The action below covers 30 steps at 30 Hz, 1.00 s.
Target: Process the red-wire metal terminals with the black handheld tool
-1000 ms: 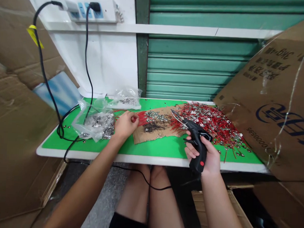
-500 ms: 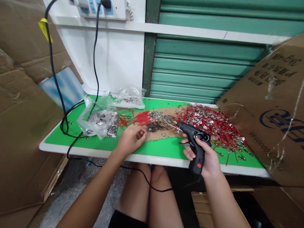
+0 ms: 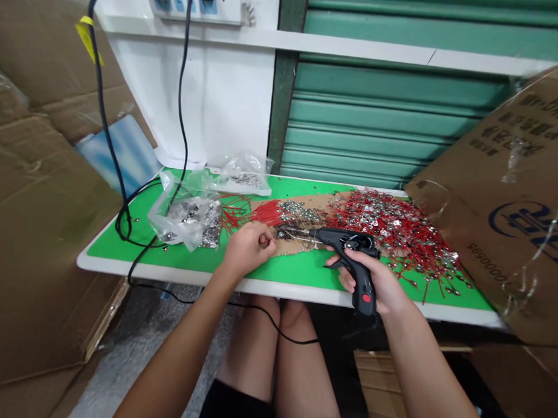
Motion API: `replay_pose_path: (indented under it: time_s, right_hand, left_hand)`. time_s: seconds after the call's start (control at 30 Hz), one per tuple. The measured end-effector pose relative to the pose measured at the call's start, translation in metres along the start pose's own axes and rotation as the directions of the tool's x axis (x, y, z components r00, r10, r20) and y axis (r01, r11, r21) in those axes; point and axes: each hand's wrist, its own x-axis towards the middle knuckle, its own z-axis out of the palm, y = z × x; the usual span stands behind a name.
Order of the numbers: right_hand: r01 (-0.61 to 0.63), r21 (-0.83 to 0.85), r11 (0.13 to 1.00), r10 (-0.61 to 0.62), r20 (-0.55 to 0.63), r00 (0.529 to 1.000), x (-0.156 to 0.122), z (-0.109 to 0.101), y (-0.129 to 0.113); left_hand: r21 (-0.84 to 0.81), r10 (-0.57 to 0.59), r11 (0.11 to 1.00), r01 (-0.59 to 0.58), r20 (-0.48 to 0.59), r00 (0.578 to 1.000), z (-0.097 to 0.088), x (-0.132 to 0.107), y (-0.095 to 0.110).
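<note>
My right hand (image 3: pixel 372 276) is wrapped round the grip of a black soldering gun (image 3: pixel 346 243), with its fingers by the trigger. The gun's thin tip and a strand of solder wire point left, close to the fingertips of my left hand (image 3: pixel 250 247). That hand is closed in a pinch over the edge of a scorched cardboard strip (image 3: pixel 296 245); what it grips is too small to make out. A small round metal piece (image 3: pixel 280 234) shows just right of its fingers. Behind them, red wires (image 3: pixel 266 212) with metal ends lie in a row on the cardboard.
A large heap of red wires with metal terminals (image 3: pixel 388 225) covers the right of the green tabletop (image 3: pixel 135 243). Plastic bags of metal parts (image 3: pixel 191 218) sit on the left. Black cables (image 3: pixel 184 108) hang from a power strip (image 3: pixel 199 5). Cardboard boxes (image 3: pixel 503 198) flank both sides.
The soldering gun has swung left and levelled, bringing its tip near my left fingers. My left hand stays pinched at the cardboard. The camera view has shifted slightly.
</note>
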Motion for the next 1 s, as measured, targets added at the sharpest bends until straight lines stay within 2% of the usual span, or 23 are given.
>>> replay_pose_path:
  time_s: [0.33, 0.67, 0.83, 1.0]
  right_hand:
    - [-0.029, -0.002, 1.0, 0.029, -0.042, 0.999, 0.003, 0.003, 0.001]
    - [-0.077, -0.158, 0.985, 0.067, -0.065, 0.996, 0.001, 0.008, -0.002]
    - [-0.064, -0.12, 0.991, 0.049, -0.128, 0.991, -0.001, 0.012, -0.003]
    - [-0.051, -0.101, 0.994, 0.038, -0.128, 0.991, -0.002, 0.015, -0.005]
  left_hand:
    - [-0.008, -0.043, 0.999, 0.043, 0.003, 0.999, 0.001, 0.003, 0.001]
    - [-0.024, -0.037, 0.999, 0.036, -0.038, 0.999, 0.002, 0.0, -0.001]
    - [-0.021, -0.021, 1.0, 0.019, -0.066, 0.998, 0.004, 0.0, -0.002]
    - [-0.015, -0.031, 0.999, 0.03, -0.055, 0.998, 0.005, 0.0, -0.003]
